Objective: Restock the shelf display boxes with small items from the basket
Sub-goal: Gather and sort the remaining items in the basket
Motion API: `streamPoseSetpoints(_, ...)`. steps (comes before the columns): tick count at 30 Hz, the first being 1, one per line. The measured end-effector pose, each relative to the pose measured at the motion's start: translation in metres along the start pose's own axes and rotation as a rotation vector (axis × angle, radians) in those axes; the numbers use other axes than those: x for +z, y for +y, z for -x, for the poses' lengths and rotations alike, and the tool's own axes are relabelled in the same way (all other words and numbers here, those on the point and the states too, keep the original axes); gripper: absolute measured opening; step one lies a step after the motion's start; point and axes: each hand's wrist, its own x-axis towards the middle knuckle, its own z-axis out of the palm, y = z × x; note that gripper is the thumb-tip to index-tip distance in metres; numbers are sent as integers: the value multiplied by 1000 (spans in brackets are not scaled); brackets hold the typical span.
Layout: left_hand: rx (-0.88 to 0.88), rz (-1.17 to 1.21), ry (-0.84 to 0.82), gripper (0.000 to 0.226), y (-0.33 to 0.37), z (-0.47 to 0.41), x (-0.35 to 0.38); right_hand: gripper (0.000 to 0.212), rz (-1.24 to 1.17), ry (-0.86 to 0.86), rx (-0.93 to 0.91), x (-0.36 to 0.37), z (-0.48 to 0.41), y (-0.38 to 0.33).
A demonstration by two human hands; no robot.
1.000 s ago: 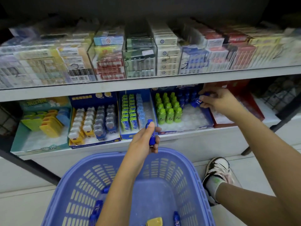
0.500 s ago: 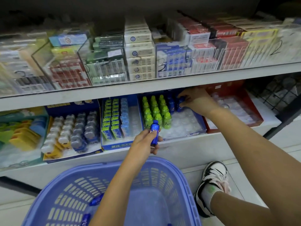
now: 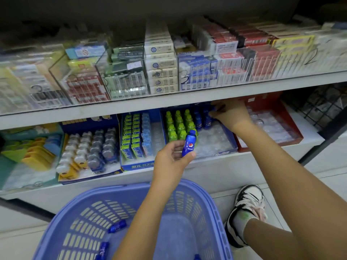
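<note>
My left hand (image 3: 171, 160) is above the blue basket (image 3: 216, 212) and grips a small blue bottle (image 3: 189, 145) upright, just in front of the blue display box (image 3: 216, 154). That box holds rows of green bottles (image 3: 178, 124) and a few blue bottles (image 3: 198, 119) at its back; its right part shows bare clear tray pockets. My right hand (image 3: 231, 114) reaches under the upper shelf to the box's back row, fingertips pinched on a blue bottle there. More blue bottles (image 3: 117, 226) lie on the basket floor.
To the right stands a red display box (image 3: 297, 136) with a clear tray. Left of the blue box are boxes of green and blue packs (image 3: 135, 139), capsule toys (image 3: 90, 149) and yellow items (image 3: 35, 156). A glass-fronted upper shelf (image 3: 169, 107) overhangs. My shoe (image 3: 247, 207) is beside the basket.
My left hand lifted its blue bottle up from the basket toward the display box. My right hand pushed deeper, to the back row. The view shifted right.
</note>
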Motion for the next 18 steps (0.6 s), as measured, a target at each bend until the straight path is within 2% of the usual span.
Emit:
streamPoseSetpoints(1,18,-17,27,29,1,-1,2,23,-174,-30,17,-4,8,-4)
streamPoseSetpoints(3,57,-40,66,29,4,-4,9,12,-428,-258,-19,-14,27,-17)
streamPoseSetpoints(5,95,-43,82,27,7,-8,19,18,-456,-476,-76,-20,42,-30)
streamPoseSetpoints(6,108,-44,85,27,9,-11,24,23,-418,-498,-103,-22,45,-33)
streamPoseSetpoints(8,131,-72,79,31,11,-16,33,25,-355,-422,-135,-26,44,-32)
streamPoseSetpoints(10,150,-179,13,45,11,-19,40,24,-277,-291,-122,-31,37,-22)
streamPoseSetpoints(13,227,-611,-176,61,-3,-15,46,30,29,-49,-97,-31,19,3)
streamPoseSetpoints(15,271,-827,-284,60,-15,-9,47,32,208,-5,-89,-23,9,17)
streamPoseSetpoints(18,311,-923,-321,59,-26,-6,45,35,350,-39,-77,-10,-1,28)
